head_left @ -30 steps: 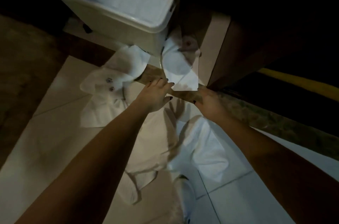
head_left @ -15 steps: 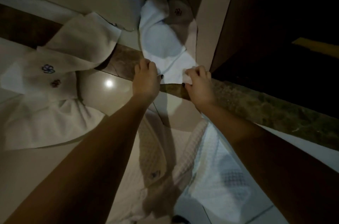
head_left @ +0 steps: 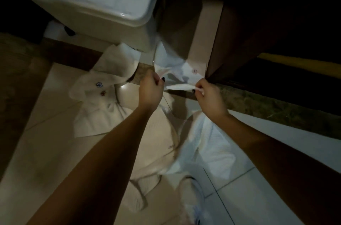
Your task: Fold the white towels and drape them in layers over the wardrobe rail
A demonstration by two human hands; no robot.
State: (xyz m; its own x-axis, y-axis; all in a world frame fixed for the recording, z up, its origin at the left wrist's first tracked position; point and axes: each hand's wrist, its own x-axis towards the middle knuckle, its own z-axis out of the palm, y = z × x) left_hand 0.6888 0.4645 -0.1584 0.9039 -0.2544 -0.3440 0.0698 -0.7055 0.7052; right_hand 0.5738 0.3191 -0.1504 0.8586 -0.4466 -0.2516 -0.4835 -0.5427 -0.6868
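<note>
Left hand point(head_left: 150, 90), right hand point(head_left: 210, 96): pinch grips.

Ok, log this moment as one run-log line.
phase: pickup | towel: held between hands | left hand: pinches its edge | right hand: pinches its edge | embroidered towel: on floor | rail: unseen

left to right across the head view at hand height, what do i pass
flower-embroidered towel on the floor → left hand → held towel pinched between both hands → right hand
</note>
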